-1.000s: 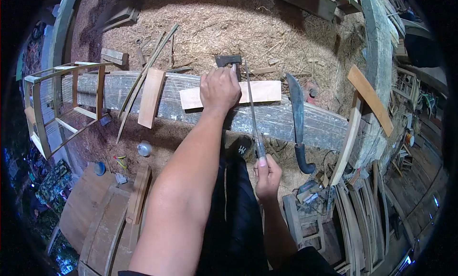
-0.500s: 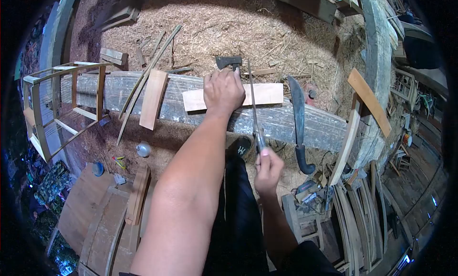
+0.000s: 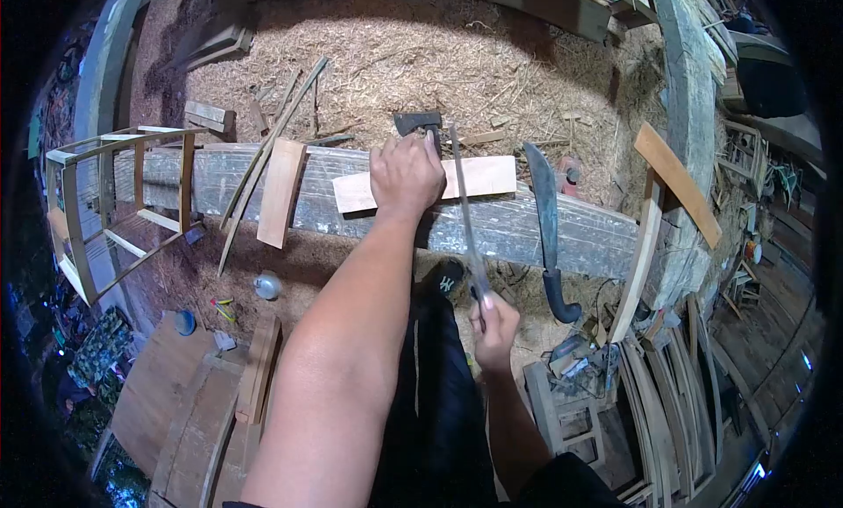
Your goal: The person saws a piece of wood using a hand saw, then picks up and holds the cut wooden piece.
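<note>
A pale, slightly curved wooden board (image 3: 483, 177) lies across a thick weathered beam (image 3: 351, 223). My left hand (image 3: 406, 176) is closed over the board's middle, knuckles up, with its fingertips hidden. In my right hand (image 3: 495, 328) is the handle of a handsaw (image 3: 465, 211). Seen nearly edge-on, its thin blade crosses the board just right of my left hand. Beyond my left fingers shows the dark head of a hatchet (image 3: 416, 122). Right of the board, a machete (image 3: 544, 205) with a black handle rests across the beam.
A second board (image 3: 282, 192) and thin wooden strips (image 3: 263, 165) lie on the beam to the left. A wooden frame (image 3: 184, 179) stands at its left end. Curved slats (image 3: 676, 183) lean at the right. A clear round container (image 3: 267, 286) sits on the sawdust-covered ground (image 3: 395, 60).
My right hand has drawn the saw a little back toward me. My left hand stays on the board. The whole view has shifted slightly.
</note>
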Motion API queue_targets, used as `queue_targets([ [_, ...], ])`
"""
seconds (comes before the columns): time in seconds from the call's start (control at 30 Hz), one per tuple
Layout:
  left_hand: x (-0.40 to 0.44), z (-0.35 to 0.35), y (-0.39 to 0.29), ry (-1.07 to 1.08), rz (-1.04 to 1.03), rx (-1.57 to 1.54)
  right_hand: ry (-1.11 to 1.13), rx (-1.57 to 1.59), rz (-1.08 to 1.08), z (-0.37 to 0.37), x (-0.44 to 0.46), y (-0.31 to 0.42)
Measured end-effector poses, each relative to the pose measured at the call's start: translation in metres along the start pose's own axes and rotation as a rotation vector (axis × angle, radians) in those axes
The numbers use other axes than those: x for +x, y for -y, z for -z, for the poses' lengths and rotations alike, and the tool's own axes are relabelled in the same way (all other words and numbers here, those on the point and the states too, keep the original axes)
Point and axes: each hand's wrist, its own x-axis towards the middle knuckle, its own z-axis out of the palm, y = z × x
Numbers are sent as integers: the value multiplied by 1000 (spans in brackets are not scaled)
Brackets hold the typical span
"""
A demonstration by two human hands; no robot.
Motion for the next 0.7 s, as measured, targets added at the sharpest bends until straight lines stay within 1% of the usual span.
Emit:
queue_targets([
  [0.07,-2,1,-1,9,-4,-1,-32,-39,-158,18,-31,-19],
  [0.1,0,3,-1,7,-8,-1,20,-97,-191,20,-34,-10],
  [0.13,4,5,0,-5,3,-2,33,-102,-183,19,-23,-8],
  [0.17,3,6,1,-18,-2,3,45,-130,-102,17,-13,-6],
  [0.23,-1,3,-2,-13,-28,-13,67,-153,10,-3,23,33],
  [0.27,-4,1,-2,-13,-28,-18,24,-42,-63,-12,36,32],
  [0.33,1,-1,-1,-40,-8,7,21,-22,-78,0,29,10],
  [0.4,2,3,-3,-9,6,17,33,-67,-92,23,-5,-10],
  [0.47,4,7,-6,92,23,91,40,-110,-103,30,-13,-14],
  [0.53,1,10,-1,70,11,56,67,-142,-14,25,-13,3],
  [0.57,-1,8,-1,27,-32,23,-99,-137,48,6,-2,4],
  [0.6,-1,5,-3,-18,-76,-17,-2,-49,13,4,24,11],
  [0.67,-3,1,-3,-40,-81,3,12,-28,13,-8,54,19],
  [0.7,-2,-1,-2,-123,-112,6,9,-18,17,-9,46,9],
])
